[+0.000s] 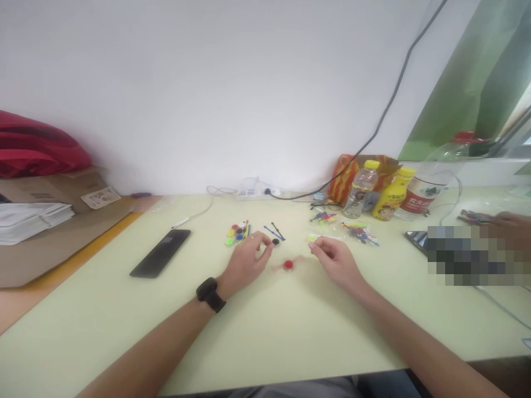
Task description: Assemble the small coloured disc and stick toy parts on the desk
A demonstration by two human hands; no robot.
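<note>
A small red spinning top [288, 265] sits on the pale green table [265, 331] between my hands, blurred as if turning. My left hand [248, 258], with a black watch on its wrist, rests to the top's left, fingers curled in a pinch near a small black disc [276, 241]. My right hand [335, 260] lies to the top's right, fingers loosely curled; nothing shows in them. Beyond my left hand lies a cluster of small coloured discs and sticks [237, 232].
A black phone [161, 252] lies left. More coloured sticks [360, 231], glasses and three bottles [390, 193] stand at the back right with a power strip [253, 189]. Another person's arm [508, 224] is at the far right. Cardboard and papers [33, 218] fill the left.
</note>
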